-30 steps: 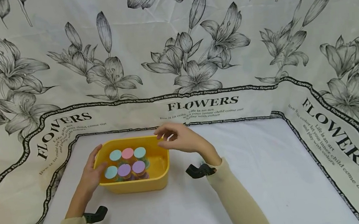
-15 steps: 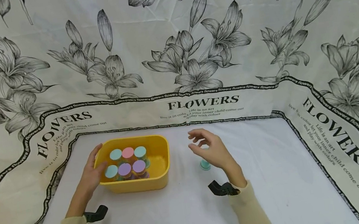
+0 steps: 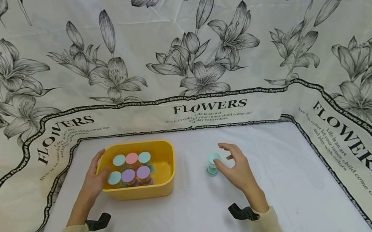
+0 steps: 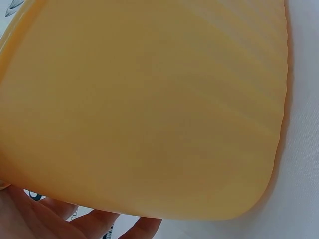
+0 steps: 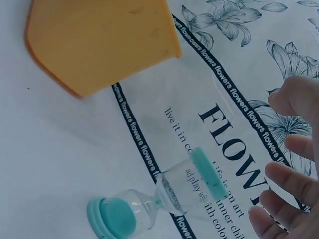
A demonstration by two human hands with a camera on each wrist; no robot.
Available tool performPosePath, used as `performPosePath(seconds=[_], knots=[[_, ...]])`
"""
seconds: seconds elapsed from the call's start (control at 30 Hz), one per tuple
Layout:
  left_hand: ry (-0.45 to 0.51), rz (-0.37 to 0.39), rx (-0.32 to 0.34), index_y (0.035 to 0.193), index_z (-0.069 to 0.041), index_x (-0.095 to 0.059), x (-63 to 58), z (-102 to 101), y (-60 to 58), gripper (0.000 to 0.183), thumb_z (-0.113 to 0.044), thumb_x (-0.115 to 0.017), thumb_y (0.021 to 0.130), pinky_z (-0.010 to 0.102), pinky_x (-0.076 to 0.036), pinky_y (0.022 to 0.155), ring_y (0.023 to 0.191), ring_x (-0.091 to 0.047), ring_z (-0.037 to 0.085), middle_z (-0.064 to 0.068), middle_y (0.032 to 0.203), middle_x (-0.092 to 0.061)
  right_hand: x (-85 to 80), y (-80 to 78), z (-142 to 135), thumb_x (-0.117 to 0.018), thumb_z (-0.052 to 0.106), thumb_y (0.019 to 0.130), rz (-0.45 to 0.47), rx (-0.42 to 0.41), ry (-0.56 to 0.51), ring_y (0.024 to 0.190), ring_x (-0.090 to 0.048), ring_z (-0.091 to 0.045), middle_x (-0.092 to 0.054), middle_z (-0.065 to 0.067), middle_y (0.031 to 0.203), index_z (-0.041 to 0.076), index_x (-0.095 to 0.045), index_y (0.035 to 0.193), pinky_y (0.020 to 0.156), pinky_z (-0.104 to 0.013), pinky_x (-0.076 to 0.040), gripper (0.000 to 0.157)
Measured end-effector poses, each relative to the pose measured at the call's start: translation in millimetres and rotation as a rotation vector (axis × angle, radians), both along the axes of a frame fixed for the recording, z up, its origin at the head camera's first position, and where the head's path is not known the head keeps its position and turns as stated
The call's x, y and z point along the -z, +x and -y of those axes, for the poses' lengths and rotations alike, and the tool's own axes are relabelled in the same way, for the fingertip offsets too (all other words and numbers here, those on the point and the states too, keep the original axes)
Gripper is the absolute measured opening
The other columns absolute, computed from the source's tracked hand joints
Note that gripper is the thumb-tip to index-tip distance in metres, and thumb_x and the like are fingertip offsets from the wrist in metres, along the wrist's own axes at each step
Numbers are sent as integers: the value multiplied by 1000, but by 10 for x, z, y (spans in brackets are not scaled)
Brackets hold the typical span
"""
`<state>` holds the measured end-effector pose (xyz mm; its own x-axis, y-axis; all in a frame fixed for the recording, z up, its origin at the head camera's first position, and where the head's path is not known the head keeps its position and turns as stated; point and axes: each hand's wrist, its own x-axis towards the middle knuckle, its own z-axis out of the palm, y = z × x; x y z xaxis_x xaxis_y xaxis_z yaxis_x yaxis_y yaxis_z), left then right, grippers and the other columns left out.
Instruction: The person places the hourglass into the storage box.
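A yellow plastic bin (image 3: 137, 192) stands on the left of the white table. My left hand (image 3: 91, 182) grips its left end, thumb over the rim and fingers along the outer wall (image 4: 149, 109). Inside stand several sand timers (image 3: 128, 175) with teal, pink and purple caps, grouped toward the left. One teal-capped sand timer (image 3: 213, 157) stands upright right of the bin, its teal sand (image 5: 119, 217) in the lower bulb. My right hand (image 3: 242, 169) is just beside it, thumb and fingers spread; the right wrist view has a gap between fingers (image 5: 286, 179) and timer.
A white cloth with black flower prints (image 3: 201, 68) rises behind the table and along both sides. Black wrist mounts (image 3: 242, 212) sit on both wrists. The bin's right wall (image 5: 99, 45) faces the lone timer, with white table surface (image 3: 194, 191) between them.
My right hand has left the bin's right rim, moving right and toward me to the lone timer, which has come into full view. The left hand and bin have stayed put.
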<state>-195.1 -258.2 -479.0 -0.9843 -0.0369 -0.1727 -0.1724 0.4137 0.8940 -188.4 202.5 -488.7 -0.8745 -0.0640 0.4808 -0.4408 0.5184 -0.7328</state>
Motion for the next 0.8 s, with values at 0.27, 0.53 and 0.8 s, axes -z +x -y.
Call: performPosePath(seconds=[0.27, 0.53, 0.8], knots=[[0, -13, 8, 167, -30, -7, -22, 6, 3, 71, -17, -44, 108, 78, -9, 119, 157, -2, 51, 12, 175, -1, 252, 3, 13, -77, 15, 92, 228, 3, -185, 136, -48, -32, -54, -13, 146, 11, -49, 148, 103, -53, -48, 63], [9, -7, 0, 167, -32, -7, -17, 6, 14, 70, -19, -44, 109, 79, -8, 118, 156, 1, 52, 11, 175, 1, 427, -37, 28, -76, 18, 94, 387, 8, -267, 136, -51, -32, -53, -15, 145, 12, -43, 152, 105, -53, -47, 67], [5, -4, -2, 167, -34, -6, -18, 1, 4, 70, -19, -44, 110, 78, -7, 119, 157, 0, 51, 10, 175, 1, 526, -49, 65, -76, 15, 93, 427, 8, -287, 131, -53, -32, -56, -17, 138, 4, -46, 144, 104, -51, -47, 60]])
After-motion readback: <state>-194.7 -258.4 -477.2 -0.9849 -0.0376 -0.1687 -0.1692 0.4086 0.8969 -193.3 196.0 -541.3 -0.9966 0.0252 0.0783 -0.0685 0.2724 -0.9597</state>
